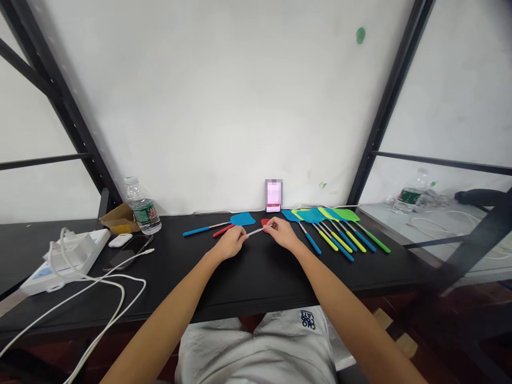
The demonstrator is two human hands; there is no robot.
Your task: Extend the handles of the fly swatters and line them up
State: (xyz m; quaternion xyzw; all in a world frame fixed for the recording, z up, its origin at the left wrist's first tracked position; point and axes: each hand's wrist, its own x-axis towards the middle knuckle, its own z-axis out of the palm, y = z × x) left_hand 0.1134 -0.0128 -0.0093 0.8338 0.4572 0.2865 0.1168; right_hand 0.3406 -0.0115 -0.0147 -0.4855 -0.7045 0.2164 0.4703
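Note:
Both of my hands are over the black table. My left hand (231, 243) and my right hand (282, 232) pinch a fly swatter, its thin silvery shaft (255, 231) stretched between them. The swatter's red head (264, 222) is partly hidden behind my right fingers. A red handle (223, 230) shows just beyond my left hand; whether it joins the same shaft is hidden. Close by on the left lies a blue fly swatter (242, 218) with its handle pointing left. Right of my right hand, several blue, yellow and green fly swatters (336, 230) overlap in a fan, heads toward the wall.
A lit phone (273, 195) leans against the wall. At left are a water bottle (144, 210), a cardboard box (119, 217), a white earbud case (120, 240), a dark phone (127, 254), a power strip (66, 261) and loose white cables (120, 290). Black metal posts (390, 101) flank the table.

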